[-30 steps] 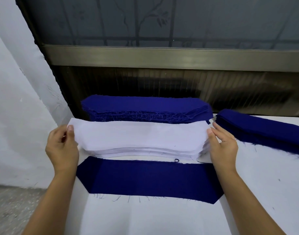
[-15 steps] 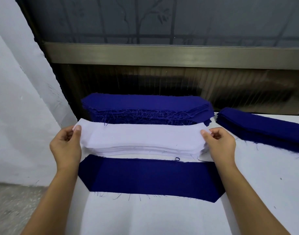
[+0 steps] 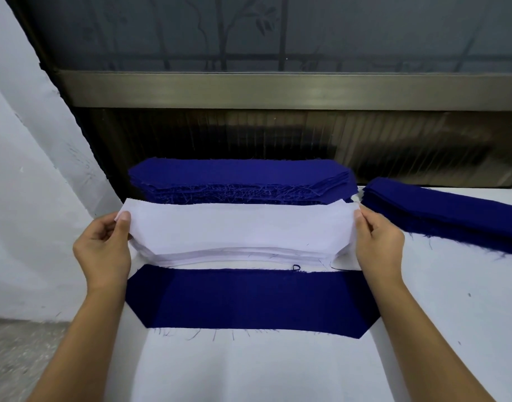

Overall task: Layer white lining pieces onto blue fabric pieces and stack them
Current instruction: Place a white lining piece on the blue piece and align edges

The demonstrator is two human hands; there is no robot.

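A single blue fabric piece lies flat on the white table, nearest to me. Just behind it sits a stack of white lining pieces. The top white lining piece is lifted off that stack, sagging in the middle. My left hand pinches its left end between thumb and fingers. My right hand pinches its right end the same way. Behind the white stack stands a thick stack of blue pieces with frayed edges.
A second, lower stack of blue pieces lies at the right, running toward the table's right side. A window frame and dark glass rise right behind the table. A white wall closes the left side, with floor below.
Both hands have closed on the ends of the top white piece and raised it off the stack; one second ago my right hand's fingers lay straight against the stack's end.
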